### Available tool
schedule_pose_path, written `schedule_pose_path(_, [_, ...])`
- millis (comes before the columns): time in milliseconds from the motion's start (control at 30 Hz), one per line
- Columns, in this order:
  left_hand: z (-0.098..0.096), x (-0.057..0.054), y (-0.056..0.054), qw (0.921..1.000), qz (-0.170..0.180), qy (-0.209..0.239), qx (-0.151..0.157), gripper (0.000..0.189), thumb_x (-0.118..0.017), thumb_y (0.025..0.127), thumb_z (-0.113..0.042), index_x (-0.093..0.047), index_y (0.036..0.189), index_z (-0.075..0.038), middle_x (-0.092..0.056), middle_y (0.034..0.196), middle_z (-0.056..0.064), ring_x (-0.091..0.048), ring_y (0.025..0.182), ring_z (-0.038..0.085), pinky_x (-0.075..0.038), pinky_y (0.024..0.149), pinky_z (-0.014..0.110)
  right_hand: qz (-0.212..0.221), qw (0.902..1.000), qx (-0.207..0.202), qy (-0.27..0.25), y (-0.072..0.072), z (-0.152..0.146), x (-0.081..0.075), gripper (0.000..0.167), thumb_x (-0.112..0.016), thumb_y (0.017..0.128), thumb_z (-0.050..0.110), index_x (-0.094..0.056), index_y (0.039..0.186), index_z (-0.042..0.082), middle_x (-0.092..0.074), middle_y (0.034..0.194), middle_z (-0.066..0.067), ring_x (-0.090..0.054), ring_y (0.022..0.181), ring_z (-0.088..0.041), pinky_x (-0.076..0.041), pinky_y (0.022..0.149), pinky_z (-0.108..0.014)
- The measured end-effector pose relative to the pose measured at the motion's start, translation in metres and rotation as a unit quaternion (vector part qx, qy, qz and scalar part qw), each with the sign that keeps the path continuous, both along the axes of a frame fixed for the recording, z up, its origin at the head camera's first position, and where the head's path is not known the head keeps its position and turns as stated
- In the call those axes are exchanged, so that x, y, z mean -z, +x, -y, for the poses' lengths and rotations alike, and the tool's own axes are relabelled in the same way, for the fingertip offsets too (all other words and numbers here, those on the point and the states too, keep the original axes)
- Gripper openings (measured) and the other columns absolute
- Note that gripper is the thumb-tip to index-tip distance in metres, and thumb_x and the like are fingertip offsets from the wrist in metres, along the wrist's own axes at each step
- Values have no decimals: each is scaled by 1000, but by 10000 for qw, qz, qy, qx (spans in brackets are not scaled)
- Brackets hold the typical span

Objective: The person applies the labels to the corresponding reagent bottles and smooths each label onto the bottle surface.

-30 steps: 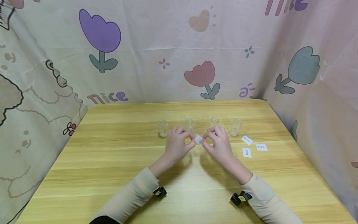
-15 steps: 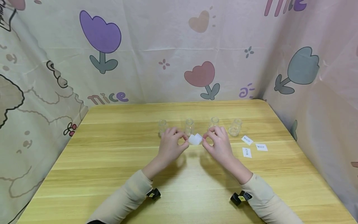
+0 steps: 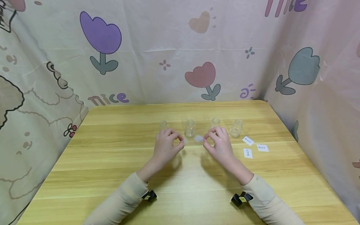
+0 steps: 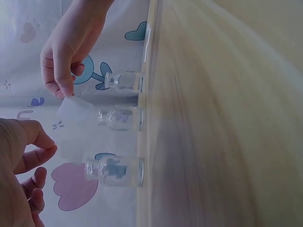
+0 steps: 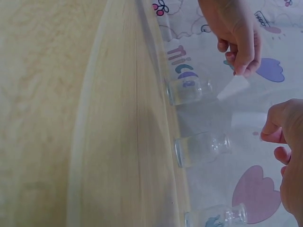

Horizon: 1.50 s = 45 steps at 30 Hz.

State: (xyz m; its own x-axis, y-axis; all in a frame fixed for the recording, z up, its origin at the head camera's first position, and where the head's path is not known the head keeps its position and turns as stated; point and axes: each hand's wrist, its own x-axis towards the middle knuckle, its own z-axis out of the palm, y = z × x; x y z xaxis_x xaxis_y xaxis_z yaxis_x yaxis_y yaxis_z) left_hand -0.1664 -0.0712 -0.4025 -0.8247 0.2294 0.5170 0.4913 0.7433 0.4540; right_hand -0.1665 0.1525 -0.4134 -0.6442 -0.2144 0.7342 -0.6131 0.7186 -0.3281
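White and thin, a small slip (image 3: 198, 138) hangs above the wooden table (image 3: 112, 156), pinched between thumb and finger in the right hand (image 3: 221, 143). Just apart, the left hand (image 3: 167, 145) has its grip closed on a second pale slip (image 5: 234, 87). Beyond them stand four glass jars (image 3: 190, 128); three printed labels (image 3: 262, 147) lie to the right.

head view: leftmost jar (image 3: 163, 124) base behind left hand (image 3: 167, 144) | white slips (image 3: 262, 147): print too small | left-hand film (image 5: 233, 88): faint, maybe motion blur
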Motion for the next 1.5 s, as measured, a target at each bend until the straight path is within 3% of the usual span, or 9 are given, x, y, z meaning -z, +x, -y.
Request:
schedule_pose_path(567, [45, -4, 5, 9997, 70, 128, -218, 8, -77, 75, -15, -69, 76, -18, -61, 83, 2, -49, 81, 21, -33, 76, 37, 119, 9999, 54, -13, 1, 1, 0, 3, -68, 75, 9, -67, 77, 8, -57, 89, -8, -42, 81, -24, -33, 73, -34])
schedule_pose_path(900, [80, -7, 4, 9992, 266, 262, -136, 8, -76, 76, -11, -69, 77, -14, -61, 83, 6, -49, 84, 25, -33, 79, 37, 68, 9999, 65, -106, 2, 2, -2, 7, -69, 72, 5, -66, 76, 10, -57, 87, -8, -42, 81, -24, -33, 73, -33])
schedule_pose_path(1167, [103, -8, -2, 9998, 215, 7, -57, 6, -74, 77, -10, -68, 77, -13, -61, 84, 5, -49, 85, 25, -33, 80, 39, 22, 9999, 71, -145, 1, 4, -3, 5, -67, 72, 7, -65, 75, 9, -55, 86, -7, -43, 82, -24, -33, 74, -34])
schedule_pose_path(1500, [131, -8, -10, 9947, 798, -645, -5, 6, -70, 83, -14, -67, 79, -17, -62, 94, 8, -49, 94, 29, -32, 84, 49, 31, 9999, -4, -157, -2, 13, -7, 3, -68, 73, 10, -65, 75, 10, -54, 86, -7, -43, 83, -26, -34, 75, -35])
